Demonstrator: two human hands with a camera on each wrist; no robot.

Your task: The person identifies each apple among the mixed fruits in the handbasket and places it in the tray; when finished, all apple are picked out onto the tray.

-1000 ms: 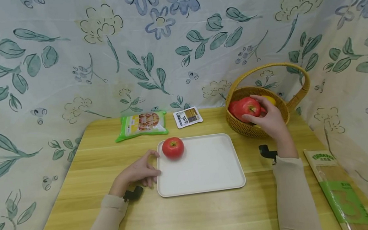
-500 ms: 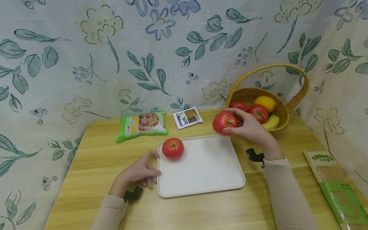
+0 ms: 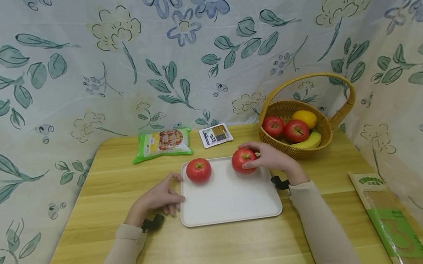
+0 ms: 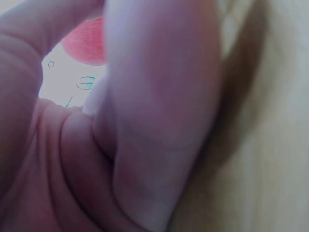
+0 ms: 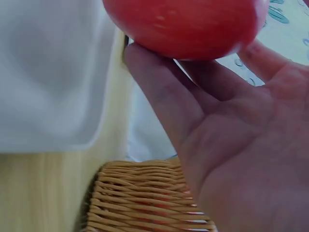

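In the head view my right hand [image 3: 270, 158] holds a red apple [image 3: 243, 161] over the tray's far right corner, fingers on its far side and thumb on its near side. The right wrist view shows the apple [image 5: 188, 24] against the fingertips. A second red apple [image 3: 198, 170] sits in the far left corner of the white rectangular tray [image 3: 231, 204]. My left hand [image 3: 158, 197] holds the tray's left edge, its thumb and index fingertips at the rim. Close up in the left wrist view, bent fingers [image 4: 159, 96] hide most of the tray.
A wicker basket [image 3: 290, 153] with a tall handle stands at the back right, holding two red apples, a yellow round fruit [image 3: 305, 119] and a banana [image 3: 309, 140]. Behind the tray lie a green food packet [image 3: 164, 143] and a small white packet [image 3: 215, 135]. A noodle packet [image 3: 390, 217] lies far right.
My right hand has carried the apple out of the basket, leftward and toward me, to the tray's far right corner. The left hand stays at the tray's left edge.
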